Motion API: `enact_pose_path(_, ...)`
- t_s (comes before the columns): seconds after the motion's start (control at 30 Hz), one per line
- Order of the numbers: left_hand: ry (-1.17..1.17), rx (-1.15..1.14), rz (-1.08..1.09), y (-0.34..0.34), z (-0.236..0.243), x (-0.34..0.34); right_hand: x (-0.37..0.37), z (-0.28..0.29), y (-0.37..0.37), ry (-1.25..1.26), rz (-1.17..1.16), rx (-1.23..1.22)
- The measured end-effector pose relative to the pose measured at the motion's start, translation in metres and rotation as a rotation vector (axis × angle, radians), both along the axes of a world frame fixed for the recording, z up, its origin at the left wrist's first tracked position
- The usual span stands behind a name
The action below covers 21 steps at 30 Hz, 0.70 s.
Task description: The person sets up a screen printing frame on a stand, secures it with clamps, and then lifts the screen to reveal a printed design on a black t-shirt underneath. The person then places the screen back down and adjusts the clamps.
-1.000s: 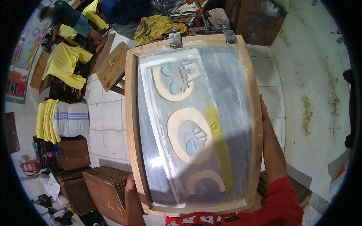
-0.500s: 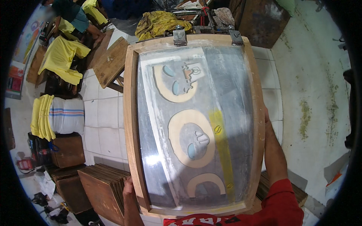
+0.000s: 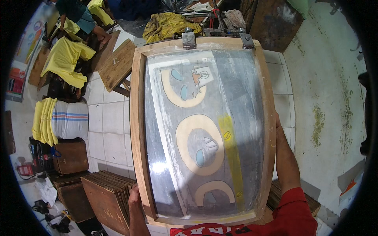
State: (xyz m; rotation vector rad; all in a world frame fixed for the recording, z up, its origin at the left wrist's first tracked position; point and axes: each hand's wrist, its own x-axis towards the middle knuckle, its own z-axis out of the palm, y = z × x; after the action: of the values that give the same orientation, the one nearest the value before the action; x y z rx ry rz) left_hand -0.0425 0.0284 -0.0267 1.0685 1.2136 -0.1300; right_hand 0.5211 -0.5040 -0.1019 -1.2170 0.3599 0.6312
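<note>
A wooden screen-printing frame (image 3: 138, 118) with a stretched see-through mesh fills the middle of the view. Two metal hinge clamps hold its far edge, the left clamp (image 3: 189, 40) and the right clamp (image 3: 247, 41). Through the mesh show cream rounded shapes (image 3: 183, 145), small blue patches and a yellow strip (image 3: 232, 157). My left hand (image 3: 134, 194) grips the frame's near left side, and my right hand (image 3: 278, 122) holds its right side. The fingers of both hands are mostly hidden by the wood.
A stack of brown boards (image 3: 106, 196) stands at the near left, close to my left hand. Beyond it are a white bundle with yellow cloth (image 3: 59, 120) and a wooden stool (image 3: 116, 65). A person (image 3: 80, 19) is at the far left. A stained wall (image 3: 323, 98) rises on the right.
The shapes beneath the mesh have shifted slightly against the frame, and a grey-blue patch now shows inside the nearest arc. Both hands keep their places on the frame.
</note>
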Motion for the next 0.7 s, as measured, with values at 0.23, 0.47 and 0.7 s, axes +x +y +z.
enact_pose_path(0.23,-0.010,-0.003,0.000,-0.001,0.001,-0.002,-0.001,0.003,0.002,-0.003,0.011,-0.035)
enact_pose_path(0.47,-0.008,0.001,-0.003,-0.003,0.005,0.001,0.002,0.013,0.008,-0.013,0.035,-0.112)
enact_pose_path(0.7,-0.053,-0.006,0.011,-0.001,0.001,-0.002,-0.076,0.057,-0.009,-0.048,0.050,-0.206)
